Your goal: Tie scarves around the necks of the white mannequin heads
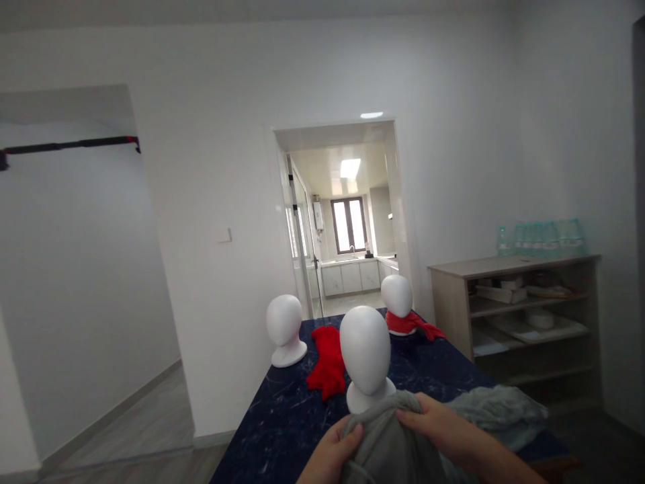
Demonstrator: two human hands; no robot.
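Note:
Between my two hands is a grey scarf [390, 440], gathered into folds at the near edge of the table. My left hand [336, 447] pinches its left side, thumb on top. On the right, my right hand [433, 420] grips the upper fold, thumb and fingers closed on the cloth. More of the grey fabric spreads rightward over the tabletop. Just beyond the scarf stands a white mannequin head [365, 349], upright, its base partly hidden by the cloth.
A second mannequin head [285, 329] stands at left, beside a red knitted cloth [327, 363]. Farther back, a third head [397, 296] has a red scarf [403, 325] round its neck. The dark blue marbled table [272, 417] carries them. A shelf unit [514, 265] with bottles is at right.

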